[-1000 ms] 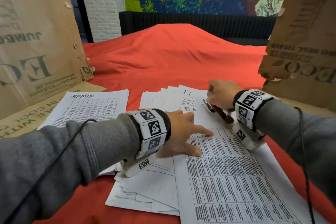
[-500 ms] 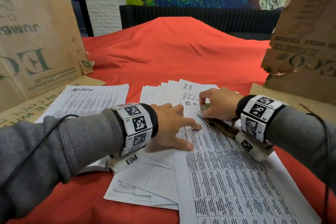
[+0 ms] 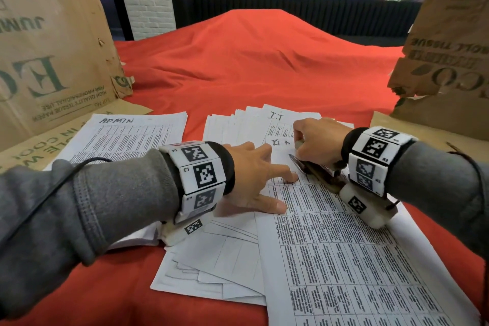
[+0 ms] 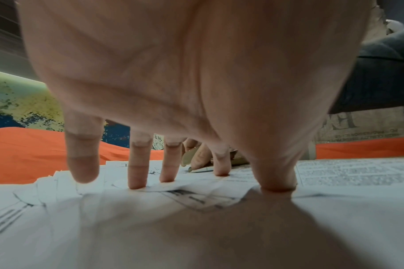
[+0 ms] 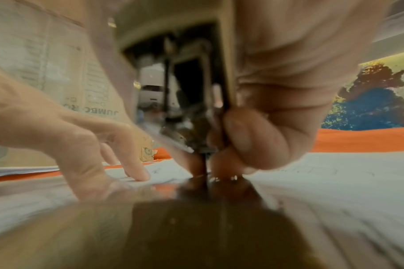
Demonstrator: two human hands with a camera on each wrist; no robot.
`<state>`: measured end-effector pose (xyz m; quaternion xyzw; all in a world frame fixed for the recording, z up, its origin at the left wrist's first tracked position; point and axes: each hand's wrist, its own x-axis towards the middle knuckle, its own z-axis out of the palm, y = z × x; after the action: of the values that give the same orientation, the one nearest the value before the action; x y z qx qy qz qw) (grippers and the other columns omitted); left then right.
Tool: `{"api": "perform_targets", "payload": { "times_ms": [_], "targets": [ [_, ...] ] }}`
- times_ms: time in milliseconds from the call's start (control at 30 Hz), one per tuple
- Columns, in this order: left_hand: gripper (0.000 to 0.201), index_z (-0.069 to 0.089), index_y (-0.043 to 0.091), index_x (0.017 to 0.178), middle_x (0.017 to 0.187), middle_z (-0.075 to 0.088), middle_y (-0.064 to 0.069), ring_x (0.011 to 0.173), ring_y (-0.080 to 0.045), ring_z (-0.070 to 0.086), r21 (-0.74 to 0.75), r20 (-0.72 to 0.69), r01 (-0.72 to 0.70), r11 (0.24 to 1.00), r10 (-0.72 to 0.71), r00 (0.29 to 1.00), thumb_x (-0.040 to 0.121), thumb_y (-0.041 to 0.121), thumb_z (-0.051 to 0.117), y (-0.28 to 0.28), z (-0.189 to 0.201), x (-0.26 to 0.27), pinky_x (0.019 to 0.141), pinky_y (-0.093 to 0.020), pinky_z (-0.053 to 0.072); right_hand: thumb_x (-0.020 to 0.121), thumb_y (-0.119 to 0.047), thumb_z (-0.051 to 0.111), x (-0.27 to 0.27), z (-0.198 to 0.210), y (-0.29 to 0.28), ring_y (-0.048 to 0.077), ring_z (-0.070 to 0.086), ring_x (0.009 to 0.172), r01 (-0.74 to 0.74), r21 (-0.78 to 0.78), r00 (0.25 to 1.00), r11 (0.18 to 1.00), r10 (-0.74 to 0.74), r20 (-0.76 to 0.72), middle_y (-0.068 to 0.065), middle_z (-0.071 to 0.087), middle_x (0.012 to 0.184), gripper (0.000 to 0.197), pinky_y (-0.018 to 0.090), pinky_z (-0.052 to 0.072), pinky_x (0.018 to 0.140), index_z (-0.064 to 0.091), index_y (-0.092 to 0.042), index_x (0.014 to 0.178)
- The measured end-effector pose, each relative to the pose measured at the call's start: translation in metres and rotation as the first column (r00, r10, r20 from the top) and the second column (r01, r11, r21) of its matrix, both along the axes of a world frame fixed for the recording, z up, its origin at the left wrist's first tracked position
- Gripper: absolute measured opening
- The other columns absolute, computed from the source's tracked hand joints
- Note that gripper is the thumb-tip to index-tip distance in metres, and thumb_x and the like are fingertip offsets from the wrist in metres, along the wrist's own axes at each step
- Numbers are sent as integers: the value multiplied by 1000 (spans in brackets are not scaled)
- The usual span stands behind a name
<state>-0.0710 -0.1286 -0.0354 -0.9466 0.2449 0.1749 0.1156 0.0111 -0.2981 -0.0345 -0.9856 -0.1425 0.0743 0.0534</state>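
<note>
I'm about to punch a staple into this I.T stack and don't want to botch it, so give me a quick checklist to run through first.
1. Left hand presses the I.T stack flat: ok.
2. Right hand has its fingers curled round the stapler: ok.
3. Left fingertips apart from the stapler's nose: ok, though the index tip is close.
4. Sheet edges squared up: not ok, they fan out at the top and bottom.
5. Sheets seated between the stapler's jaws: cannot tell, the right hand hides that spot.
6. Staples loaded: cannot tell.
</note>
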Motion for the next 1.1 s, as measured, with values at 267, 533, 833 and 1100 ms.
{"api": "perform_targets", "payload": {
  "times_ms": [267,533,833,1100],
  "targets": [
    [73,17,55,155,151,33,-3,134,-28,41,-7,-8,3,1000,-3,1000,91,80,39,-1,0,0,103,-56,47,94,-23,53,18,-7,9,22,57,80,20,-1,1000,1000,-20,22,7,60,99,10,32,41,57,50,-19,102],
    [74,14,56,157,154,31,-2,136,-27,40,-32,11,-6,999,6,1000,91,82,37,2,-5,0,101,-53,49,94,-22,57,35,5,22,29,64,90,61,77,998,995,-63,27,10,67,104,13,32,46,57,57,-14,104],
    [72,17,60,154,152,31,-5,135,-28,42,-33,23,-46,998,47,999,88,85,36,3,-2,-4,99,-50,49,90,-22,66,7,12,23,22,64,76,7,48,996,999,-2,-90,7,71,98,19,28,47,56,62,-13,107],
    [72,20,59,154,147,37,-4,131,-27,46,-40,-7,-45,998,44,999,89,83,39,3,3,-3,97,-48,47,91,-21,63,2,12,25,18,59,78,-1,-42,998,999,-1,-60,9,71,107,27,26,45,62,65,-12,116]
  ]
}}
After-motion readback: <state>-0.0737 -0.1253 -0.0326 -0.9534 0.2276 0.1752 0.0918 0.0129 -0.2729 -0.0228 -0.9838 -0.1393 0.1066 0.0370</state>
